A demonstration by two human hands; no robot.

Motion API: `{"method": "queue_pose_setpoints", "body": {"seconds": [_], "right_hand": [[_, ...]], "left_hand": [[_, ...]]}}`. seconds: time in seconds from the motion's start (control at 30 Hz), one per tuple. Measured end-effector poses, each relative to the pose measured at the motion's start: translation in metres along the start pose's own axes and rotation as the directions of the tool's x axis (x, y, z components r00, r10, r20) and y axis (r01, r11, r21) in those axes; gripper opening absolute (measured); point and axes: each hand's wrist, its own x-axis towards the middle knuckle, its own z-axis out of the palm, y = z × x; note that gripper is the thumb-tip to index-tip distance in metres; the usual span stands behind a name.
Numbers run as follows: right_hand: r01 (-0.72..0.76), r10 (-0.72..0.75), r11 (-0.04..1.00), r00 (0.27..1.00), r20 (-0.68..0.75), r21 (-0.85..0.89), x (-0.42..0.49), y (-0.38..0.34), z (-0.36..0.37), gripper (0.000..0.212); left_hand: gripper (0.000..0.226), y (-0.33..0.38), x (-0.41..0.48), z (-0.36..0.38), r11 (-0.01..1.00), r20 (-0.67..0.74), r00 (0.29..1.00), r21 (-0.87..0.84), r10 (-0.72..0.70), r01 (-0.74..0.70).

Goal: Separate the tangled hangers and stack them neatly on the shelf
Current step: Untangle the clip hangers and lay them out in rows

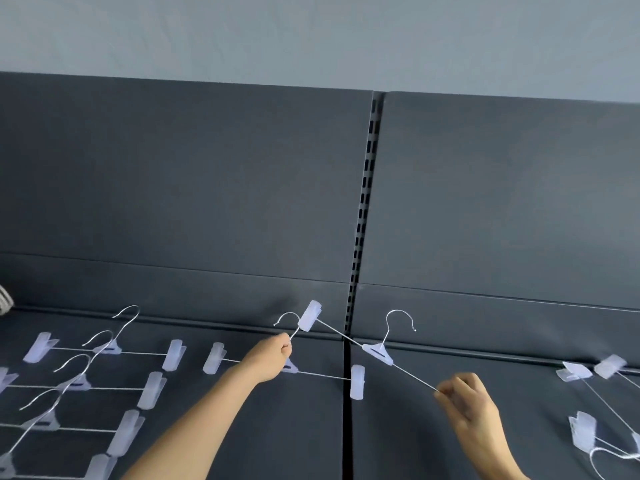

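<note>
nearest, the right hand [464, 398] has its fingers pinched shut on the low end of a raised hanger [377, 353], which slants up to a clip [309, 315] over the shelf [311, 427]. further in, the left hand [272, 358] is closed round the hook neck of a flat hanger [322, 375]. sorted hangers [104, 386] lie in a row at the left, tangled ones [595, 403] at the right. they look light, thin and springy; best held by the neck or the plastic middle.
</note>
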Motion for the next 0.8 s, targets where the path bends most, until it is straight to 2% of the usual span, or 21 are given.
{"method": "queue_pose_setpoints", "body": {"seconds": [0.13,0.23,0.4,0.43,0.5,0.53,0.57,0.6,0.7,0.8], "right_hand": [[-0.006,0.006,1.0,1.0,0.01,0.031,0.002,-0.006,0.011,0.056],[-0.017,0.015,0.998,0.999,0.03,0.052,0.002,-0.008,0.015,0.049],[-0.032,0.028,0.998,0.997,0.068,0.055,-0.003,-0.012,0.015,0.041],[-0.038,0.033,0.998,0.996,0.083,0.054,-0.003,-0.015,0.014,0.039],[-0.044,0.038,0.998,0.993,0.108,0.055,-0.005,-0.02,0.014,0.035],[-0.043,0.036,0.997,0.993,0.115,0.06,-0.007,-0.024,0.015,0.033],[-0.042,0.034,0.997,0.992,0.119,0.07,-0.008,-0.029,0.018,0.033],[-0.044,0.033,0.995,0.992,0.123,0.086,-0.01,-0.034,0.022,0.032],[-0.062,0.037,0.987,0.986,0.165,0.151,-0.018,-0.058,0.041,0.034],[-0.087,0.031,0.969,0.971,0.236,0.23,-0.032,-0.085,0.068,0.035]], "left_hand": [[0.03,0.001,-0.004,-0.004,0.999,0.093,0.995,0.029,-0.02,0.018],[0.027,0.003,-0.004,0.002,0.998,0.05,0.998,0.047,-0.042,0.04],[0.019,-0.004,-0.016,0.001,0.997,-0.233,0.97,-0.056,-0.063,0.051],[0.017,-0.007,-0.023,-0.005,0.995,-0.331,0.941,-0.091,-0.065,0.037],[0.021,-0.013,-0.041,-0.015,0.98,-0.54,0.836,-0.198,-0.1,-0.011],[0.021,-0.015,-0.053,-0.017,0.965,-0.611,0.783,-0.257,-0.116,-0.058],[0.019,-0.015,-0.065,-0.017,0.946,-0.638,0.76,-0.307,-0.12,-0.108],[0.018,-0.011,-0.078,-0.014,0.926,-0.614,0.781,-0.35,-0.112,-0.143],[0.022,0.012,-0.108,0.002,0.857,-0.417,0.907,-0.484,-0.05,-0.176],[0.019,0.034,-0.118,0.011,0.708,-0.377,0.924,-0.669,-0.06,-0.227]]}}
